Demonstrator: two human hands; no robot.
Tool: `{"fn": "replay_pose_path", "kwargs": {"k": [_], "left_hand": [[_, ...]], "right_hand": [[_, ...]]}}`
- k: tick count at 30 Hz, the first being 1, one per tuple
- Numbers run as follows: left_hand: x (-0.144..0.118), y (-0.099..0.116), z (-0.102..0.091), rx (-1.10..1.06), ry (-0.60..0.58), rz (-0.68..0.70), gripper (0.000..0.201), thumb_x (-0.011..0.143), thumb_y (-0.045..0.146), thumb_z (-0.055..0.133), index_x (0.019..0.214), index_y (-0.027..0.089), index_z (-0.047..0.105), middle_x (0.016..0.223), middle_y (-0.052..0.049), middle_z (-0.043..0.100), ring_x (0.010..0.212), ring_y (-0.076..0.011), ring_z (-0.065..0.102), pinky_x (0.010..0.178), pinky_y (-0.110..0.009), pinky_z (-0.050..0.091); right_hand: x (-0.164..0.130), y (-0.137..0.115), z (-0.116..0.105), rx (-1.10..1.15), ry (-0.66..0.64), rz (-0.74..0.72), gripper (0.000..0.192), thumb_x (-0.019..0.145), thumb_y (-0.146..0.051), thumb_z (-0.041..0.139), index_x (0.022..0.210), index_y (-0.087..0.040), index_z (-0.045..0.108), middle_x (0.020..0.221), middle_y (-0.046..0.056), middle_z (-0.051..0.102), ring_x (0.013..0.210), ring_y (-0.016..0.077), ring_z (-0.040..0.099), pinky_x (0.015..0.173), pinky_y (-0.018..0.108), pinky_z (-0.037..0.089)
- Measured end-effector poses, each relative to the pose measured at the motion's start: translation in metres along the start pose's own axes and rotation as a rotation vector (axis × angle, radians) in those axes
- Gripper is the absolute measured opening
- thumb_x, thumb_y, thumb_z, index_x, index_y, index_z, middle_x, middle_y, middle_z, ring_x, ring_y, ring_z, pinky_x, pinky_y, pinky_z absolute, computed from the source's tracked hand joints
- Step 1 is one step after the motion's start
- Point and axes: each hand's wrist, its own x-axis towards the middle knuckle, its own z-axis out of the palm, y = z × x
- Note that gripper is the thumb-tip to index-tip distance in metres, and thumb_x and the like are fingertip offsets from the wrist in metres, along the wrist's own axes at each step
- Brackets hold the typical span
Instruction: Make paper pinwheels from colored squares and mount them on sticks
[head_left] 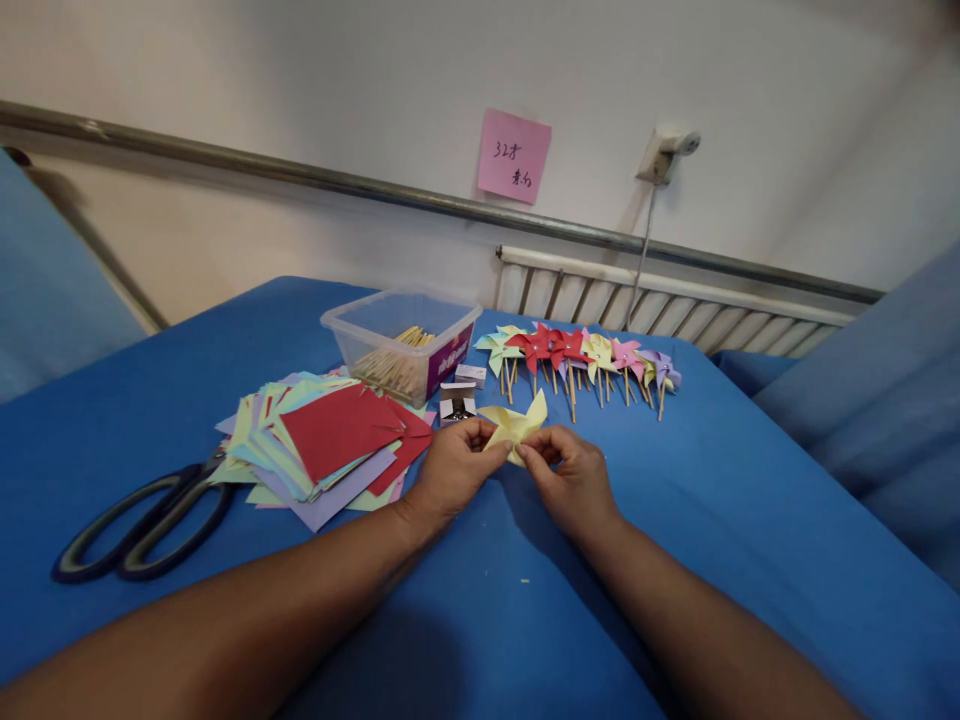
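Observation:
Between my two hands is a yellow paper pinwheel (517, 424), its blades folded in toward the middle and no stick visible on it. My left hand (459, 468) pinches its left side, thumb pressed near the centre. From the right, my right hand (571, 474) grips it with thumb and fingers close to the same spot. Whether a pin is at the centre I cannot make out. Just behind my left hand stands a small open box (457, 402) with dark shiny bits inside. A loose pile of coloured paper squares (341, 432), red on top, lies left of my left hand.
Large scissors (150, 530) lie at the left, blades partly under the paper. A clear plastic tub (382, 318) holds many wooden sticks (397, 362). Beside it is a small white box (470, 375). Several finished pinwheels (570, 348) on sticks lie along the back of the blue table (720, 520).

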Motion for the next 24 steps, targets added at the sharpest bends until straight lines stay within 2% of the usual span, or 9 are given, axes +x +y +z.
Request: {"fn": "replay_pose_path", "kwargs": {"k": [13, 24], "left_hand": [[-0.0017, 0.0002, 0.0007, 0.010, 0.008, 0.019, 0.018, 0.064, 0.030, 0.069, 0.069, 0.015, 0.060, 0.064, 0.002, 0.058, 0.059, -0.0106, 0.050, 0.055, -0.022, 0.039], [-0.0008, -0.0012, 0.0003, 0.015, 0.002, 0.018, 0.017, 0.065, 0.029, 0.069, 0.069, 0.014, 0.060, 0.064, 0.002, 0.057, 0.059, -0.0102, 0.049, 0.056, -0.022, 0.039]], "right_hand": [[0.0001, -0.0007, -0.0001, 0.081, 0.013, -0.011, 0.009, 0.080, -0.024, 0.059, 0.075, -0.020, 0.065, 0.069, 0.000, 0.065, 0.061, 0.0128, 0.059, 0.062, 0.025, 0.047], [-0.0004, 0.0019, 0.0005, 0.079, 0.014, -0.005, 0.008, 0.080, -0.024, 0.059, 0.076, -0.020, 0.065, 0.069, -0.001, 0.065, 0.060, 0.0128, 0.059, 0.061, 0.025, 0.046]]}}
